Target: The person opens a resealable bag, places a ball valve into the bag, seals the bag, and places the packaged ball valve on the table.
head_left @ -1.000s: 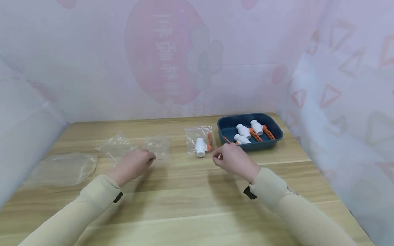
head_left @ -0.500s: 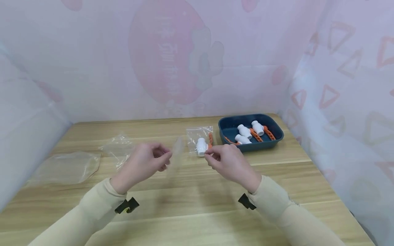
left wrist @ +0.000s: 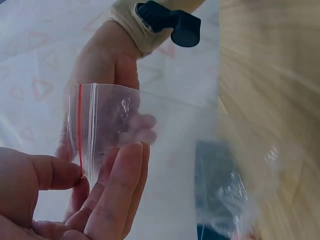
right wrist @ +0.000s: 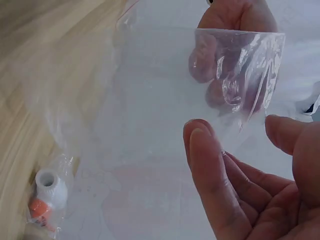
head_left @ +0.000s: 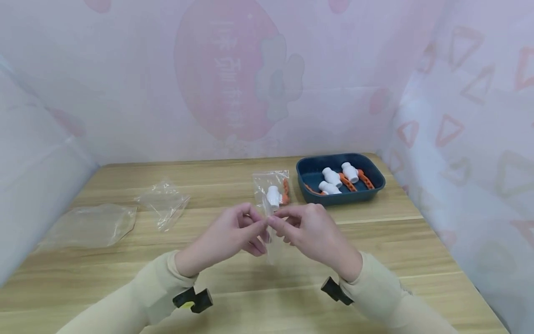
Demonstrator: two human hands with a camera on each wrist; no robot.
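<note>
Tub (head_left: pixel 354 197): dark blue, rounded corners, at the right rear of the table (head_left: pixel 258 297); it holds three white valves (head_left: pixel 332 177) with orange handles (head_left: pixel 365 179). The front one lies partly hidden by the near wall.
Packed bag (head_left: pixel 260 183): clear, lying on the table just left of the tub; one white valve (head_left: pixel 273 197) inside, its orange handle on the right. The right wrist view shows the round opening at one end of this valve.
Crumpled bag (head_left: pixel 164 204): clear, glossy with creases, on the left part of the table.
Flat bag (head_left: pixel 89 226): clear, wider than the crumpled bag, lying further left, with a thin reddish line at its right edge.
Bag (left wrist: pixel 170 130): between the two hands, above the table, on the near side of the packed bag.
Bag's look: thin and see-through, fingers showing through the film; a red line runs beside a ridged strip near one edge; bright wrinkles catch the light.
Left hand (head_left: pixel 227 232): thumb and forefinger pinch the bag at the red line, other fingers along the film.
Right hand (head_left: pixel 319 234): fingertips at the bag's edge, near the left fingertips; cannot tell whether they grip it.
</note>
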